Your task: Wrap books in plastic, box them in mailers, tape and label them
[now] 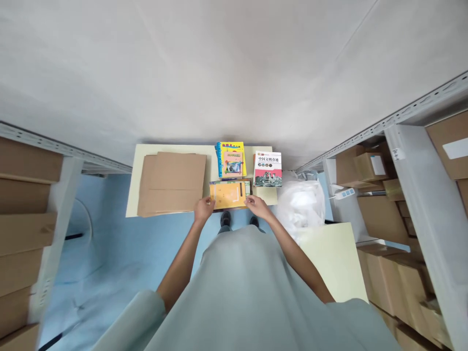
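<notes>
An orange-yellow book lies crosswise at the front edge of the pale table, with other books partly visible beneath it. My left hand grips its left end, fingers closed at the corner. At the opposite end, my right hand pinches the right edge with thumb and fingers. Just behind is a stack of books with a yellow and blue cover on top. A white and pink book tops another pile to the right.
Flat cardboard sheets are stacked on the table's left. White plastic bags bulge at its right end, beside a second pale tabletop. Shelves with cardboard boxes flank both sides. A power strip hangs at the right shelf.
</notes>
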`<action>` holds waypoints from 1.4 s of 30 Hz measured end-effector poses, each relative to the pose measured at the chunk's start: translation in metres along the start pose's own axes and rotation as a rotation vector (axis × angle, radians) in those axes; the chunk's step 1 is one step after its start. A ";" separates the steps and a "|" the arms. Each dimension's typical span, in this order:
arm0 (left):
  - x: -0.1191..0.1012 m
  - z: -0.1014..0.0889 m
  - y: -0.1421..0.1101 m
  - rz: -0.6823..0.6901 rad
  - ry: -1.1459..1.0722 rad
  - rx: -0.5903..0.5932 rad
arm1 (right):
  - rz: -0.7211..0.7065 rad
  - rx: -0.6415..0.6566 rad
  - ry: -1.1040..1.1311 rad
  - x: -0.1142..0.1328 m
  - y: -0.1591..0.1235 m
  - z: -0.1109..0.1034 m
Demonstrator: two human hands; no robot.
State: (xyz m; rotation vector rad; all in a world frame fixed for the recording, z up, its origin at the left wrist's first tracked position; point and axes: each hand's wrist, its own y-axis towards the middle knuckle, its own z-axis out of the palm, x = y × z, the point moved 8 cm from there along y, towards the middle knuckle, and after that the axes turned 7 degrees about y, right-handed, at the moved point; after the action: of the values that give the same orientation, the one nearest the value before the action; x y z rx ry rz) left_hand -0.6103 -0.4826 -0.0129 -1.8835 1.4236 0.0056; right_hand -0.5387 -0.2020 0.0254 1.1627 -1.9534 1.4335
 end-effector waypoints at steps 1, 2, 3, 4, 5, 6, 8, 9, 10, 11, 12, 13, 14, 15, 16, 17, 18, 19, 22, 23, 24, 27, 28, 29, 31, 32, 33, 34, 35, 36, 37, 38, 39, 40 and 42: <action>0.003 0.000 0.003 0.011 -0.012 0.015 | 0.030 -0.022 -0.042 0.000 0.007 0.004; 0.007 -0.001 0.006 0.021 -0.024 0.030 | 0.057 -0.044 -0.074 0.000 0.013 0.008; 0.010 -0.001 0.009 0.032 -0.037 0.044 | 0.078 -0.065 -0.094 0.000 0.018 0.013; 0.014 0.000 0.011 0.041 -0.050 0.060 | 0.094 -0.084 -0.106 0.000 0.022 0.019; 0.017 0.001 0.013 0.050 -0.063 0.076 | 0.108 -0.100 -0.119 0.000 0.025 0.025; 0.019 0.003 0.015 0.057 -0.076 0.094 | 0.120 -0.114 -0.132 0.000 0.027 0.033; 0.024 0.006 0.018 0.064 -0.101 0.129 | 0.134 -0.132 -0.152 0.000 0.028 0.049; 0.026 0.008 0.020 0.066 -0.115 0.144 | 0.136 -0.138 -0.160 0.000 0.029 0.057; 0.027 0.009 0.021 0.067 -0.129 0.157 | 0.135 -0.146 -0.167 0.001 0.029 0.063; 0.027 0.010 0.022 0.071 -0.146 0.168 | 0.133 -0.157 -0.173 0.001 0.029 0.068; 0.027 0.010 0.023 0.079 -0.166 0.178 | 0.129 -0.172 -0.178 0.001 0.029 0.071; 0.026 0.010 0.022 0.092 -0.188 0.184 | 0.125 -0.190 -0.182 0.002 0.029 0.072; 0.024 0.008 0.021 0.112 -0.212 0.186 | 0.119 -0.208 -0.184 0.002 0.029 0.072; 0.021 0.005 0.020 0.140 -0.237 0.184 | 0.111 -0.225 -0.182 0.003 0.028 0.070; 0.017 0.002 0.017 0.171 -0.261 0.179 | 0.099 -0.240 -0.177 0.003 0.027 0.067; 0.013 -0.003 0.015 0.204 -0.281 0.172 | 0.086 -0.254 -0.169 0.004 0.026 0.063; 0.008 -0.009 0.011 0.244 -0.298 0.164 | 0.071 -0.270 -0.160 0.006 0.024 0.057; 0.002 -0.015 0.008 0.297 -0.314 0.154 | 0.057 -0.288 -0.148 0.007 0.020 0.050; -0.028 -0.036 -0.005 0.544 -0.333 0.140 | -0.030 -0.384 -0.107 0.015 0.003 0.022; -0.042 -0.042 -0.011 0.639 -0.320 0.149 | -0.078 -0.427 -0.096 0.020 -0.006 0.010; -0.056 -0.046 -0.016 0.726 -0.296 0.168 | -0.130 -0.470 -0.087 0.024 -0.016 -0.001; -0.101 -0.049 -0.035 0.906 -0.210 0.253 | -0.229 -0.556 -0.047 0.028 -0.052 -0.034; -0.117 -0.047 -0.042 0.952 -0.194 0.282 | -0.231 -0.563 -0.016 0.025 -0.065 -0.042; -0.133 -0.044 -0.049 0.994 -0.184 0.313 | -0.222 -0.566 0.028 0.020 -0.078 -0.050; -0.165 -0.031 -0.067 1.063 -0.182 0.382 | -0.185 -0.591 0.145 0.005 -0.108 -0.064; -0.181 -0.022 -0.075 1.081 -0.200 0.415 | -0.165 -0.621 0.220 -0.005 -0.125 -0.071; -0.196 -0.012 -0.083 1.079 -0.238 0.438 | -0.147 -0.661 0.309 -0.016 -0.145 -0.078; -0.209 0.000 -0.091 1.057 -0.291 0.454 | -0.132 -0.707 0.412 -0.028 -0.165 -0.085; -0.222 0.015 -0.098 1.018 -0.348 0.468 | -0.121 -0.760 0.523 -0.041 -0.188 -0.093; -0.234 0.032 -0.108 0.973 -0.396 0.493 | -0.116 -0.820 0.632 -0.055 -0.211 -0.099; -0.245 0.052 -0.122 0.933 -0.422 0.538 | -0.117 -0.887 0.730 -0.070 -0.237 -0.107; -0.255 0.076 -0.140 0.906 -0.419 0.611 | -0.121 -0.964 0.811 -0.085 -0.263 -0.114; -0.265 0.100 -0.164 0.896 -0.393 0.709 | -0.127 -1.045 0.871 -0.100 -0.290 -0.120; -0.273 0.125 -0.192 0.901 -0.352 0.822 | -0.134 -1.127 0.915 -0.115 -0.317 -0.126; -0.285 0.171 -0.258 0.930 -0.266 1.041 | -0.143 -1.266 0.973 -0.147 -0.367 -0.136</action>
State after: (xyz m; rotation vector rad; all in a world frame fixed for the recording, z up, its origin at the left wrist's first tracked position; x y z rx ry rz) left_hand -0.4332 -0.1296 0.1315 -0.3093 1.5370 -0.0271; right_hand -0.1699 -0.0608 0.1638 -0.0347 -1.4541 0.2834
